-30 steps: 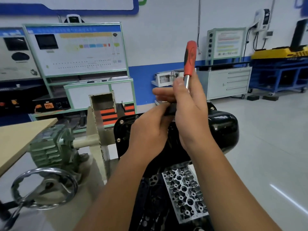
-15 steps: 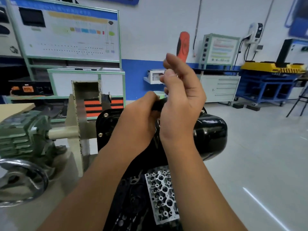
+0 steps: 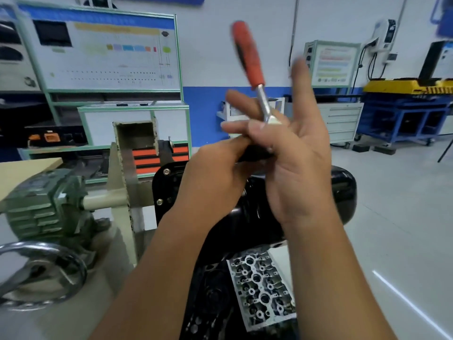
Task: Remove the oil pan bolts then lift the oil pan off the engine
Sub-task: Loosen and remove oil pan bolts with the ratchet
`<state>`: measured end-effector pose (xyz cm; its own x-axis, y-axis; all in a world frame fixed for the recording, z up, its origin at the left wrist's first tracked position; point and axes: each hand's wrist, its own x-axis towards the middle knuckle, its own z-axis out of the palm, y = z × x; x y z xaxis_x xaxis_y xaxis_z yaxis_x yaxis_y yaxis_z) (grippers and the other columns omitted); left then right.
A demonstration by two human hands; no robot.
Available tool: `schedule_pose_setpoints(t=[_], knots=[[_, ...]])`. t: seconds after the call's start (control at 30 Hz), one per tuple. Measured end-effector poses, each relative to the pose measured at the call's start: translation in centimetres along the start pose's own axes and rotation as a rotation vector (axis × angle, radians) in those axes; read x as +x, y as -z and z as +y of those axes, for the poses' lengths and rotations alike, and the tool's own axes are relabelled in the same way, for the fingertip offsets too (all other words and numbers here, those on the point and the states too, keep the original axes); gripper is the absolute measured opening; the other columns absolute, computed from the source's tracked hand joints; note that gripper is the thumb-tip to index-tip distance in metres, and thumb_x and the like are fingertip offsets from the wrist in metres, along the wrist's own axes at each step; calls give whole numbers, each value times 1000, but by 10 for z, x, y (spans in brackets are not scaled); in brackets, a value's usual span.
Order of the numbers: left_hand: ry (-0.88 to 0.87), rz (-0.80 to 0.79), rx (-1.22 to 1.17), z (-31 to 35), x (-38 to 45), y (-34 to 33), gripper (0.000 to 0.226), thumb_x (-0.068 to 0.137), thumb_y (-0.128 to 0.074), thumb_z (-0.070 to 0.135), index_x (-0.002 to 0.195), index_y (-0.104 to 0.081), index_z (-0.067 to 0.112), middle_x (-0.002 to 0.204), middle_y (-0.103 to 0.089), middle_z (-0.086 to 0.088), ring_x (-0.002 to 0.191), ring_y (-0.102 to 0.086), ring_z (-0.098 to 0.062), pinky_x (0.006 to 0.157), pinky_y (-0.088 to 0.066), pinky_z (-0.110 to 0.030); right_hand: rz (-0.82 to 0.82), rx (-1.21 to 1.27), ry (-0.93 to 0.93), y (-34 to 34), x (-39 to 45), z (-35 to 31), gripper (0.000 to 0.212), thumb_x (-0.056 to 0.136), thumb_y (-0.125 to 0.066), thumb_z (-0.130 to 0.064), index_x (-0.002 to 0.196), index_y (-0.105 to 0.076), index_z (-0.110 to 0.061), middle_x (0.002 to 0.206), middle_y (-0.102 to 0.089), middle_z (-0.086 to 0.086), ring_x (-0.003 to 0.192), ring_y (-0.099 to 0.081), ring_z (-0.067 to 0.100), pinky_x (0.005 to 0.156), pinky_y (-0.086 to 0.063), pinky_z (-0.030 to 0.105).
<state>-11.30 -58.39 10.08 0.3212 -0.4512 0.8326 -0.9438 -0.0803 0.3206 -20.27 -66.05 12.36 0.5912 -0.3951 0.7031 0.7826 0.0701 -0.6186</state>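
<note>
The black oil pan (image 3: 343, 192) sits on the engine, facing me, mostly behind my hands. Two silver bolts (image 3: 166, 171) show on its left flange. Above the pan's upper edge I hold a ratchet (image 3: 247, 55) with a red handle and a steel shank; the handle tilts up and to the left and is blurred. My left hand (image 3: 210, 182) is closed around the dark socket end below the ratchet head. My right hand (image 3: 294, 163) pinches the shank loosely between thumb and fingers, the other fingers spread, one pointing up. The bolt under the socket is hidden.
The engine's grey cylinder head face (image 3: 259, 285) lies below the pan. To the left are the stand's green gearbox (image 3: 44, 204), chrome handwheel (image 3: 41, 273) and beige upright (image 3: 122, 192). Training panels and cabinets line the wall; grey floor lies to the right.
The ratchet handle has swung from upright to leaning left. My right hand's fingers have spread apart around the shank. My left hand has stayed closed at the socket end.
</note>
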Motion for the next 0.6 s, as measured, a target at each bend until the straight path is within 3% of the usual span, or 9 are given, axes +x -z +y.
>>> schedule_pose_setpoints(t=[0.07, 0.17, 0.23, 0.33, 0.4, 0.47, 0.5, 0.53, 0.6], knots=[[76, -25, 38, 6, 0, -3, 23, 84, -43, 49, 103, -51, 40, 76, -64, 7, 75, -61, -28, 63, -49, -40, 326, 47, 64, -20, -8, 7, 77, 96, -59, -7, 163, -26, -27, 115, -78, 1, 98, -75, 24, 99, -57, 31], [104, -51, 167, 7, -3, -7, 6, 85, -46, 47, 90, -46, 44, 68, -53, 11, 69, -53, -22, 56, -38, -33, 581, 12, 126, -31, -15, 17, 60, 98, -59, -20, 156, -44, -30, 115, -77, -8, 97, -75, 20, 97, -59, 37], [100, -31, 157, 6, -5, -6, 14, 83, -43, 45, 95, -50, 41, 67, -55, 9, 65, -52, -22, 53, -35, -31, 465, -78, 70, -19, -12, 11, 57, 95, -58, -17, 150, -51, -30, 112, -78, -9, 99, -73, 16, 101, -56, 37], [59, -59, 25, 0, -5, -3, 19, 84, -38, 39, 83, -57, 39, 66, -59, 14, 63, -55, -8, 54, -32, -15, -29, -295, 11, 6, -9, -3, 46, 94, -59, -9, 135, -66, -28, 101, -80, -1, 102, -72, 13, 101, -53, 35], [42, -64, 1, -2, -5, -4, 26, 85, -43, 31, 86, -67, 39, 70, -67, 12, 73, -57, -10, 59, -39, -7, -92, -387, 80, 9, -12, -4, 41, 95, -63, -8, 132, -69, -25, 92, -80, 0, 98, -74, 19, 98, -55, 36], [73, -96, 7, 0, -3, -5, 27, 86, -43, 39, 81, -65, 55, 66, -65, 15, 66, -58, -10, 56, -39, -10, 150, -368, 184, 0, -17, 6, 41, 98, -63, -11, 136, -64, -26, 86, -78, -1, 88, -75, 18, 89, -58, 31], [91, -121, 22, 2, -2, -7, 26, 87, -43, 44, 77, -58, 63, 64, -60, 14, 63, -56, -10, 55, -39, -20, 316, -316, 209, -9, -20, 13, 40, 100, -62, -16, 138, -62, -27, 85, -77, -1, 85, -74, 15, 85, -58, 27], [113, -135, 38, 3, -2, -8, 26, 88, -44, 45, 74, -53, 65, 63, -56, 12, 62, -53, -12, 55, -37, -28, 467, -261, 222, -17, -22, 19, 39, 100, -61, -21, 139, -61, -27, 84, -76, -1, 82, -74, 12, 82, -58, 24], [151, -126, 71, 7, -3, -9, 27, 89, -47, 44, 70, -50, 62, 64, -52, 11, 61, -47, -15, 54, -31, -30, 646, -222, 226, -25, -23, 25, 38, 99, -60, -32, 136, -65, -24, 78, -72, -3, 76, -69, 11, 78, -58, 28]])
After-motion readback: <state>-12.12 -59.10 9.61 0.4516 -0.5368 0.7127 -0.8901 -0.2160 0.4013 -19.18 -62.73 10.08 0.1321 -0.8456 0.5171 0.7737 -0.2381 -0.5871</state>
